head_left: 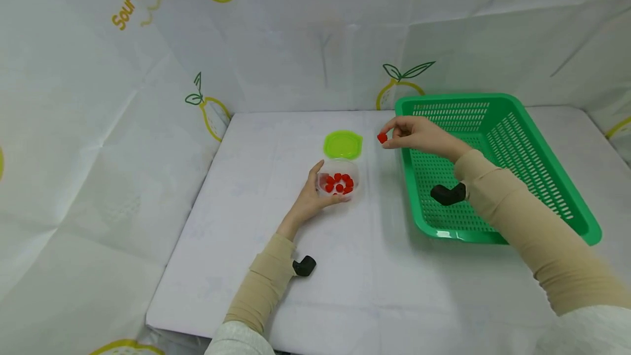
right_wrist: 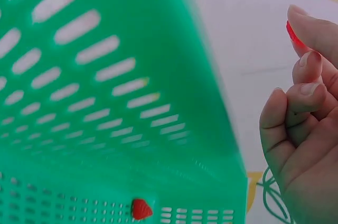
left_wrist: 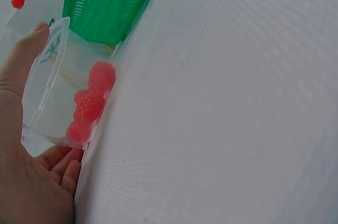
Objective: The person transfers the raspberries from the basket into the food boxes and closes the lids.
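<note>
My left hand holds a clear plastic cup on the table, thumb on the near side and fingers round the far side. Several red raspberries lie on its bottom; in the left wrist view the raspberries show through the wall. Between thumb and forefinger my right hand pinches one raspberry, above the left rim of a green basket. In the right wrist view another raspberry is inside the basket, low against its perforated wall.
A lime-green lid lies flat just behind the cup. The large basket takes up the right side of the white-covered table. A white sheet with lemon prints hangs behind the table and down its left side.
</note>
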The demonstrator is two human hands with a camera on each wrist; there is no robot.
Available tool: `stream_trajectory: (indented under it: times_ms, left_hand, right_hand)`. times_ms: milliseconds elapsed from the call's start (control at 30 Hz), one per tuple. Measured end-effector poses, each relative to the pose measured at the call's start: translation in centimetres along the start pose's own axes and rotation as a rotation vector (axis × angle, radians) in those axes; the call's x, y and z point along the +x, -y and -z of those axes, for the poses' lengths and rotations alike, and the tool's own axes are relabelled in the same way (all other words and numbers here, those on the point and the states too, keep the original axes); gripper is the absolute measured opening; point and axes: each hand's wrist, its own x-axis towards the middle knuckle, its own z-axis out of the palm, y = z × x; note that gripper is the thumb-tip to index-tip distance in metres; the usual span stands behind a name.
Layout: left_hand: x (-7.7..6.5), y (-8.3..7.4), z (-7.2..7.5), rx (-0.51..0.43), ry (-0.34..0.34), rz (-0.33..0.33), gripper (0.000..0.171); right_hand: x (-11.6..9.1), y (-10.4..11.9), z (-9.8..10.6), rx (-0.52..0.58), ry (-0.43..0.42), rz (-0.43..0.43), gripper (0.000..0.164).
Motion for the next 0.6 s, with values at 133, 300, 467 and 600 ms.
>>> stream_trajectory:
  times_ms: [133, 300, 467, 600]
  left_hand:
    - [0.0, 0.0, 0.0, 0.001, -0.002, 0.001, 0.104]
    - [0.0, 0.0, 0.0, 0.005, -0.006, -0.002, 0.104]
    - [0.1, 0.1, 0.1, 0.012, 0.002, -0.003, 0.103]
    - [0.1, 0.0, 0.2, 0.006, 0.018, 0.01, 0.103]
  right_hand:
    - [0.7, 0.7, -0.8, 0.012, -0.002, 0.033, 0.036]
    - [1.6, 1.7, -1.9, 0.049, -0.001, 0.062, 0.034]
    - [2.7, 2.6, -3.0, 0.068, 0.028, 0.089, 0.031]
    - [3.4, 3.1, -4.0, 0.071, 0.057, 0.12, 0.029]
